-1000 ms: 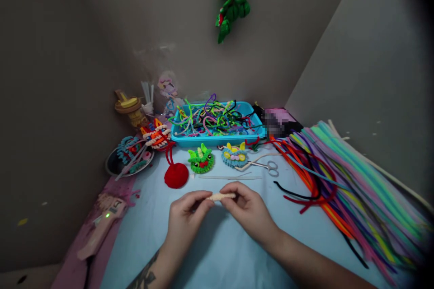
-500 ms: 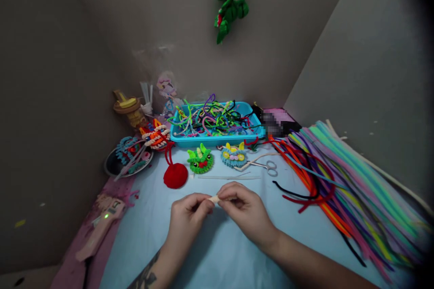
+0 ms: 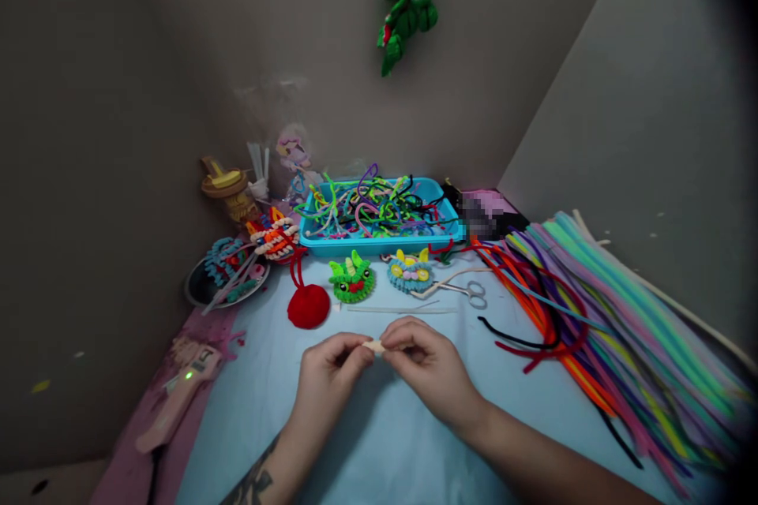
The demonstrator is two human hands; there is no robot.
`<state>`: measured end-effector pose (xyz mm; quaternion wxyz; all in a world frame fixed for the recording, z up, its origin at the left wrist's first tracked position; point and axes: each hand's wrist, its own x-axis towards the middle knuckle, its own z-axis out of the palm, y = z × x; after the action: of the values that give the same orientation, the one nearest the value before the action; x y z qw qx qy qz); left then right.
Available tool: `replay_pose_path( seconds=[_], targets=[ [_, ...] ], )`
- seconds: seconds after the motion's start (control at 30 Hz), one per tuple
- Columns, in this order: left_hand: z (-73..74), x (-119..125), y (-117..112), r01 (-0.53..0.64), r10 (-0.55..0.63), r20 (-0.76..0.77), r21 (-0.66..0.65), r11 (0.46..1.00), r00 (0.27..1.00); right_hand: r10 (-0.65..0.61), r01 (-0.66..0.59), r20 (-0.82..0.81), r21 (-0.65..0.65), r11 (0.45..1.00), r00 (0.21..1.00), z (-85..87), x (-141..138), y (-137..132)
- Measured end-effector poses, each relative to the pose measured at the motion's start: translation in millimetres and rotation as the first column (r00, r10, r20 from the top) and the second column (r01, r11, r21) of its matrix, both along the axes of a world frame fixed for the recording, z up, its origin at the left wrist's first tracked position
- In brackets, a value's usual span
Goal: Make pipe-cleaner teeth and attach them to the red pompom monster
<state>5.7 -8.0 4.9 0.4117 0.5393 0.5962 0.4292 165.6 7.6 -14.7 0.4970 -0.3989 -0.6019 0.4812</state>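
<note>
Between my two hands, above the blue cloth, is a small cream pipe-cleaner piece. My left hand pinches its left end between thumb and forefinger. The other end is pinched the same way by my right hand; the fingertips cover much of the piece. Just beyond the hands sit a green fuzzy animal head and a light blue one with yellow ears. To their left lies a red round pipe-cleaner disc with a loop. Scissors rest right of the blue head.
A blue tray of tangled pipe-cleaner offcuts stands at the back. Bundled pipe cleaners spread along the right. On the left are a pink glue gun, a metal bowl and a lidded cup. Green ornaments hang above.
The cream piece has turned slightly between my fingertips. Both hands stay in nearly the same place, and the whole view has shifted a little.
</note>
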Motion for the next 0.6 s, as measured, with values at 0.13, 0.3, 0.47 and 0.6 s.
replay_pose_path(
  seconds=[0.13, 0.3, 0.47, 0.6],
  targets=[
    [-3.4, -4.4, -0.8, -0.081, 0.081, 0.008, 0.091, 0.993, 0.997, 0.020, -0.037, -0.106, -0.153, 0.988, 0.994, -1.7, 0.8, -1.0],
    [-6.2, -7.5, -0.8, -0.101, 0.104, -0.011, 0.159, 0.982, 0.995, 0.017, -0.060, -0.143, -0.298, 0.953, 0.990, 3.9, 4.7, 2.0],
    [-3.7, -7.3, -1.0, -0.042, 0.062, -0.086, 0.221, 0.974, 0.994, -0.024, -0.024, -0.145, -0.321, 0.947, 0.989, 7.4, 5.4, 4.9],
    [-0.1, -6.6, -0.8, -0.011, 0.026, -0.124, 0.120, 0.993, 0.992, -0.045, 0.000, -0.154, -0.281, 0.960, 0.987, 7.3, 5.1, 4.4]
  ],
)
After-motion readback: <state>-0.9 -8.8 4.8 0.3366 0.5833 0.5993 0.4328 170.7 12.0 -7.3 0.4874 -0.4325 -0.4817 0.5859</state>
